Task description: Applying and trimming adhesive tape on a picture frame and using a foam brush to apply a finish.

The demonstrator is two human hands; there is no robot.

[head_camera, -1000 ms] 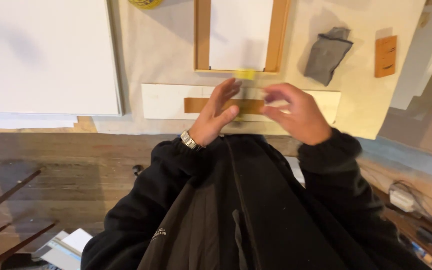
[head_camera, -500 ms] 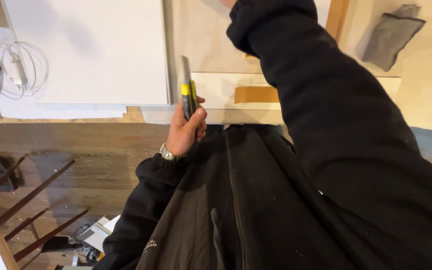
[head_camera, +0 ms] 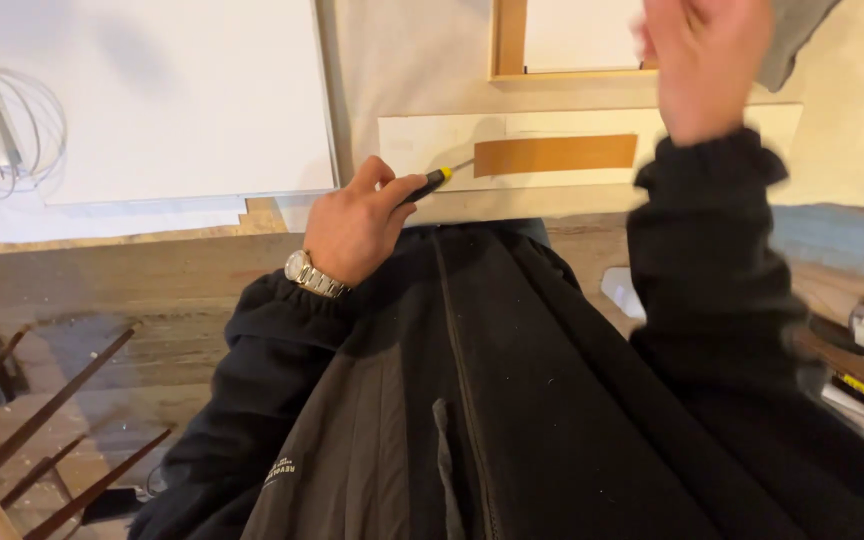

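tool point(head_camera: 430, 183): black handle with a yellow band, grey metal tip
wristwatch point(head_camera: 310, 275): silvery metal, it shone pale on the left wrist
jacket point(head_camera: 512, 400): black fleece all over, a dull grey-brown panel down the left front
strip point(head_camera: 555, 154): plain orange-brown wood
board point(head_camera: 432, 145): cream-white under the strip
frame point(head_camera: 508, 45): light honey-coloured wood, far side
big panel point(head_camera: 152, 90): flat white, far left
cloth point(head_camera: 797, 40): grey, far right
cable point(head_camera: 2, 110): white coil, far left
table cover point(head_camera: 402, 60): pale beige
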